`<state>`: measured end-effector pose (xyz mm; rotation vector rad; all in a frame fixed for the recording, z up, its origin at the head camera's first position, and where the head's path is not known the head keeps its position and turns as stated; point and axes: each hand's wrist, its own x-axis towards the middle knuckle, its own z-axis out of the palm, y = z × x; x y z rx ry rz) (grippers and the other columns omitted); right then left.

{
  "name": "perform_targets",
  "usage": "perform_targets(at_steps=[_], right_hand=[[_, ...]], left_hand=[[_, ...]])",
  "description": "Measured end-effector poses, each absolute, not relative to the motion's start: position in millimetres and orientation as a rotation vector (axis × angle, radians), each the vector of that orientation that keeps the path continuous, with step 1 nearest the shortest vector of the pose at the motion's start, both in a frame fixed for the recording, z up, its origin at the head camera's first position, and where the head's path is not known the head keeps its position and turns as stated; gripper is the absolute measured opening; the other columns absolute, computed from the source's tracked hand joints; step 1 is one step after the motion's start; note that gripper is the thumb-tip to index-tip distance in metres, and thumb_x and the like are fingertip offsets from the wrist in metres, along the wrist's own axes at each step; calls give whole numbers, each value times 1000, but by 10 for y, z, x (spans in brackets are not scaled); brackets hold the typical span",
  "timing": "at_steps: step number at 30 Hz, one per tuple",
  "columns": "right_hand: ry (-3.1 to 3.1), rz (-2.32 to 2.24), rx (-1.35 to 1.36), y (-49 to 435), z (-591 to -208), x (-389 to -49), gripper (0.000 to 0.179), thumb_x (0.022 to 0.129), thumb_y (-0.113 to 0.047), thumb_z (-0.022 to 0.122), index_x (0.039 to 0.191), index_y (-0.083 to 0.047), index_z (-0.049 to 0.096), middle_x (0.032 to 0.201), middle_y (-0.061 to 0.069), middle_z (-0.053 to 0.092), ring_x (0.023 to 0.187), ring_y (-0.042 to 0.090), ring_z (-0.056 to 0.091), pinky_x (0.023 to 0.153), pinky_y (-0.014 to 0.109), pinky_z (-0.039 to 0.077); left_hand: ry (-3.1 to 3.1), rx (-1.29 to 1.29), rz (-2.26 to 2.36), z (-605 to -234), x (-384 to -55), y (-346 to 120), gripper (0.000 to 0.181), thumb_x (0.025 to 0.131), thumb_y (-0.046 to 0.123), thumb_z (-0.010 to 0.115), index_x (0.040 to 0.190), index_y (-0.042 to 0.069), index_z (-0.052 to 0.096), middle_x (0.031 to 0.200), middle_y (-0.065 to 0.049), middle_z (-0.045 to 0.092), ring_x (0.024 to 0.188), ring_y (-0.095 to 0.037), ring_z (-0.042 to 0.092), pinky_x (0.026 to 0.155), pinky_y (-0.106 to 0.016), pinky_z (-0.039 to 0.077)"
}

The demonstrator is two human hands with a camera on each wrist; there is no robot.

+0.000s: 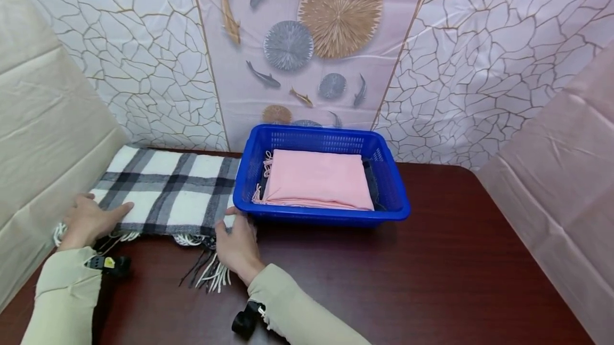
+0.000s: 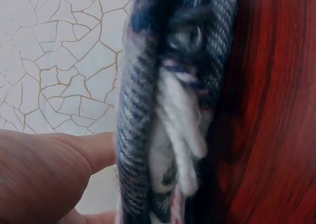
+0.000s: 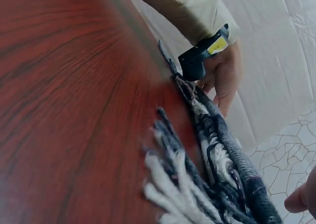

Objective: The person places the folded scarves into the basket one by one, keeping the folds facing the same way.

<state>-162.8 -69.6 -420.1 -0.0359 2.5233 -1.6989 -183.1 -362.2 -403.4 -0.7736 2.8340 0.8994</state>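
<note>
A folded black-and-white plaid scarf (image 1: 184, 209) lies flat on the left side of the table, its fringe (image 1: 213, 275) spilling from the front edge. At the scarf's left end rests my left hand (image 1: 88, 222), thumb stretched over the top and fingers along the far-left edge. My right hand (image 1: 238, 243) touches the front right corner, fingers loosely bent beside the basket. In the left wrist view, the scarf's layered edge (image 2: 133, 115) stands beside the left thumb. The right wrist view has the loose fringe (image 3: 168, 179) close up, with the left hand (image 3: 227, 81) at the far end.
Right of the scarf stands a blue plastic basket (image 1: 321, 216), its left side right at the scarf's edge. Inside lie a folded pink cloth (image 1: 316, 177) and a dark cloth (image 1: 371, 185) beneath it. The dark wooden table (image 1: 431, 270) meets patterned wall covering (image 1: 158, 67) behind.
</note>
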Motion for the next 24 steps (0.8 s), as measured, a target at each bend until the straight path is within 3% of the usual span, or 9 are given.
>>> perform_targets(at_steps=[5,11,13,17,20,24], right_hand=[[2464,-1742,1,-749,-4152,-1643,19,104,-20,50,120,-18,59,120,11,56,117,26,56,99,40,46],[2485,-1698,5,-771,-4150,-1645,16,104,-21,51,110,-21,66,116,10,54,98,20,54,87,34,45],[2465,-1711,7,-764,-4138,-1660,17,104,-21,52,110,-22,67,101,6,57,86,18,54,79,33,45],[2386,-1761,27,-736,-4126,-1696,22,105,-19,50,117,-22,67,75,1,48,59,16,42,62,30,37],[2364,-1769,23,-723,-4139,-1709,24,106,-17,49,120,-23,67,80,3,49,59,18,42,61,30,36],[2394,-1741,-6,-717,-4159,-1716,26,104,-14,50,121,-23,68,110,6,59,83,18,52,76,31,41]], left_hand=[[2833,-782,930,-4041,-1819,-3658,108,94,53,59,149,-22,3,141,-57,13,132,-71,16,97,-76,31],[2814,-781,898,-4035,-1822,-3693,116,92,56,61,148,-26,0,144,-57,10,132,-75,14,100,-76,30],[2807,-792,897,-4031,-1820,-3706,117,91,56,62,148,-26,0,144,-57,11,132,-75,15,99,-77,31],[2784,-787,887,-4025,-1842,-3720,121,89,61,63,149,-26,4,147,-54,13,133,-75,15,101,-77,31],[2771,-776,884,-4029,-1856,-3731,123,88,65,64,148,-27,9,149,-51,17,134,-71,20,104,-74,34],[2780,-749,926,-4030,-1855,-3738,119,90,61,64,146,-30,12,147,-53,22,134,-66,29,107,-69,38]])
